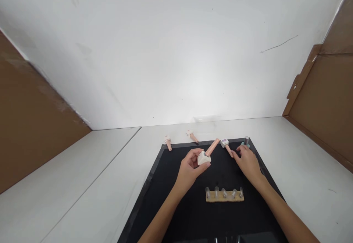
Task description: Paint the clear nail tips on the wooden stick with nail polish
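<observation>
My left hand [190, 167] is closed on a nail polish bottle [204, 158] with a white square body and a long pink cap, which tilts up to the right. My right hand [247, 161] is at the mat's far right, its fingers curved and apart. Its thumb is beside the pink cap of another nail polish bottle [224, 143]; I cannot tell whether they touch. Just behind the right fingers is a small teal item with a grey upright top [246, 140], partly hidden by the hand.
Two more pink-capped bottles [168, 142] [192, 135] lie at the mat's far edge. A wooden strip [224, 199] with several clear upright pieces lies on the black mat [193, 217], nearer to me. Cardboard panels [33, 118] flank the white table, with a white wall [176, 52] behind.
</observation>
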Available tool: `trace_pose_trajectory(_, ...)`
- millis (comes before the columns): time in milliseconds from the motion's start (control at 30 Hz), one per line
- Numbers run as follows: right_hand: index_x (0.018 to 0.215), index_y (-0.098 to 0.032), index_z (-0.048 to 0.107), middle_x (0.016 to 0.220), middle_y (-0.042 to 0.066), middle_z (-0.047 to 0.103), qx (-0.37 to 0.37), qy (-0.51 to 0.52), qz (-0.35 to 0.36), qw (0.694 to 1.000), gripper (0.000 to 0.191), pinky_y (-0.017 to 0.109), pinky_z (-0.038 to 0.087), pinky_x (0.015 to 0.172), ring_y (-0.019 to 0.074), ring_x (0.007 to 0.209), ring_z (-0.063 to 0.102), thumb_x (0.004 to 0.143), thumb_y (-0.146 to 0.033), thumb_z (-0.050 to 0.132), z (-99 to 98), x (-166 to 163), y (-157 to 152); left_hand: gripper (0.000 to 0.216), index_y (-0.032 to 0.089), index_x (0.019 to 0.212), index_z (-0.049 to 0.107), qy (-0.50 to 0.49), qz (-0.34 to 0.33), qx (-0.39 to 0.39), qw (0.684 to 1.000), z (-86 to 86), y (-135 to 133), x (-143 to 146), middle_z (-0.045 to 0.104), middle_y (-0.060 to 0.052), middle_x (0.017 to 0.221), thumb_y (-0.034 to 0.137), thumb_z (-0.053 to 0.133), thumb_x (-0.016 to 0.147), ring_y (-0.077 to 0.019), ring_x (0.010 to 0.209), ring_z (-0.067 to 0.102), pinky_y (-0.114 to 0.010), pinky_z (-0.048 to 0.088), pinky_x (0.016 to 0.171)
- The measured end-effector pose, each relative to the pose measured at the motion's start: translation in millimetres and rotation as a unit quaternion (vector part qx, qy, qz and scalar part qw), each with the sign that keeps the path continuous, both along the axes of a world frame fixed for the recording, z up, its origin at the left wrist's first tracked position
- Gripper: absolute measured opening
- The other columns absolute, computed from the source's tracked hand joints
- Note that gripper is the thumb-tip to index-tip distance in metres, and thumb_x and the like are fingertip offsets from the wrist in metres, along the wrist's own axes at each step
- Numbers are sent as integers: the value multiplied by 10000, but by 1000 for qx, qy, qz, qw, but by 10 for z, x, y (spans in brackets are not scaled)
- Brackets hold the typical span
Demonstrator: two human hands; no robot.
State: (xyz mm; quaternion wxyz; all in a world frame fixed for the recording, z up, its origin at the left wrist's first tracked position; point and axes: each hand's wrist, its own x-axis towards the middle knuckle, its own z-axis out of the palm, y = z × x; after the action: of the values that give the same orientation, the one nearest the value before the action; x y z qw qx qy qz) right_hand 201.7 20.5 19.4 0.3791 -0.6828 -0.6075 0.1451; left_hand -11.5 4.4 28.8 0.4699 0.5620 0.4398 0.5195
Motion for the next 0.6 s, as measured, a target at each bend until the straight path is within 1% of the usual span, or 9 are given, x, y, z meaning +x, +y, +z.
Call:
trace_pose_trajectory(133,875,-162,563,915,100,605,-19,-71,-62,995,70,301,417,579,223,722,601,874,-197,502,27,98,36,356,178,886,570,-8,-5,-3,1000,-15,-25,17,618,-6,761,307,741,603,-160,730,587,-264,481,650)
trace_pose_trajectory(233,1023,-116,567,980,105,620,-66,-96,-103,988,153,356,492,663,228,802,624,916,-211,514,68,240,74,359,177,890,567,-11,-10,-7,1000,-23,-31,29,616,-2,759,296,740,599,-157,728,586,-265,482,653)
trace_pose_trajectory(300,1109,-127,568,1064,89,623,-106,-103,-102,984,221,391,529,730,219,873,635,925,-248,543,75,309,92,356,175,888,567,-13,-13,-8,1000,-27,-30,32,615,-1,759,292,739,599,-155,724,584,-262,480,649)
trace_pose_trajectory(367,1150,-161,570,1141,78,612,-143,-107,-70,981,247,406,541,774,214,926,635,925,-265,557,64,320,96,351,175,889,569,-13,-13,-9,1000,-32,-27,28,612,1,761,289,737,603,-152,723,582,-258,477,648)
trace_pose_trajectory(433,1152,-170,575,1165,83,607,-169,-110,-18,979,242,408,542,786,218,943,634,928,-259,553,40,261,87,344,173,891,572,-11,-14,-11,1000,-43,-22,18,608,3,761,285,737,611,-146,714,578,-251,471,640)
trace_pose_trajectory(533,1161,-166,569,1169,83,604,-178,-115,55,976,253,414,541,788,223,950,632,926,-258,557,-17,102,70,345,171,899,576,-7,-16,-14,1000,-66,-14,3,604,4,755,280,741,617,-138,689,570,-241,459,616)
trace_pose_trajectory(600,1165,-166,567,1176,86,601,-176,-120,79,974,255,417,539,793,223,956,630,926,-253,557,-59,14,69,349,171,908,576,-6,-18,-15,1000,-79,-12,1,607,2,764,280,741,620,-139,697,573,-242,459,620)
